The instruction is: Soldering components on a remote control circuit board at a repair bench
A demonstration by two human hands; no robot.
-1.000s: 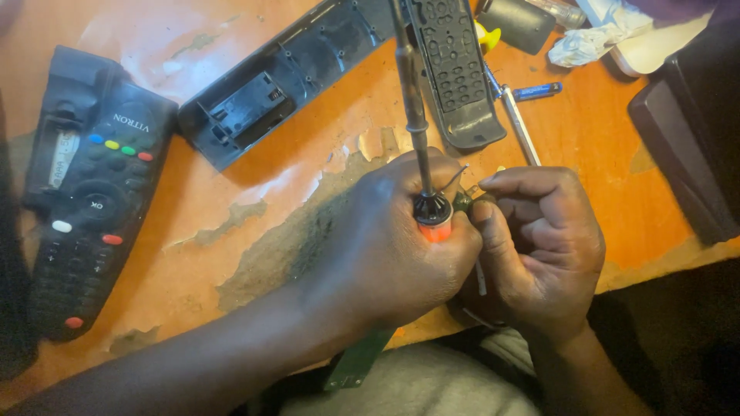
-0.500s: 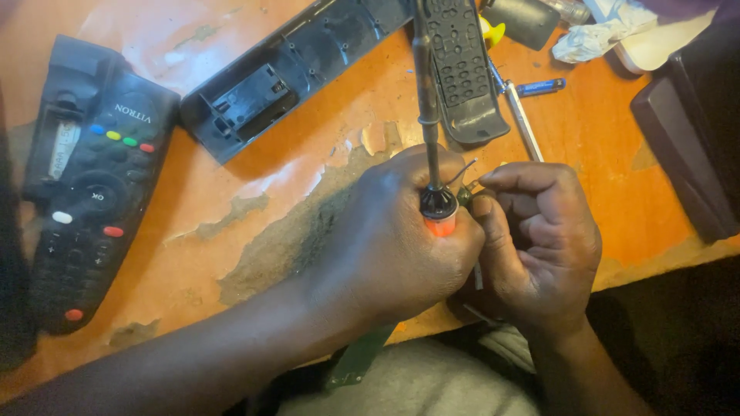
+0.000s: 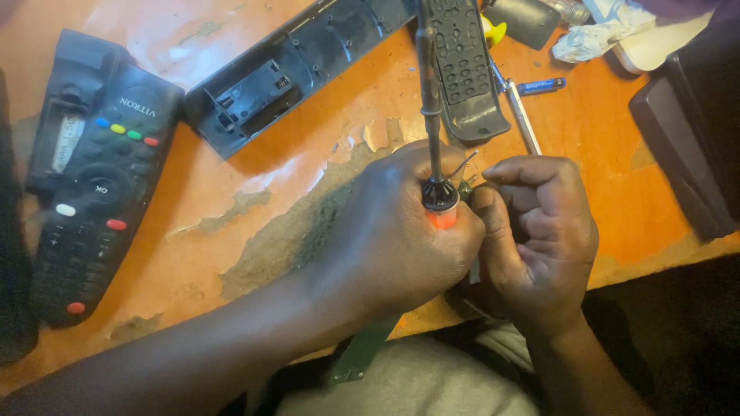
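Remotes lie opened upper left; left hand (image 3: 401, 231) clenches screwdriver (image 3: 432, 115) upright, right hand (image 3: 539, 231) pinches small part: refitting looks unfinished.

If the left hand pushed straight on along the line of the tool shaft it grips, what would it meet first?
The left hand grips a soldering iron whose shaft points away from the person. That line likely first meets the grey rubber keypad near the table's far edge, though the depth is unclear.
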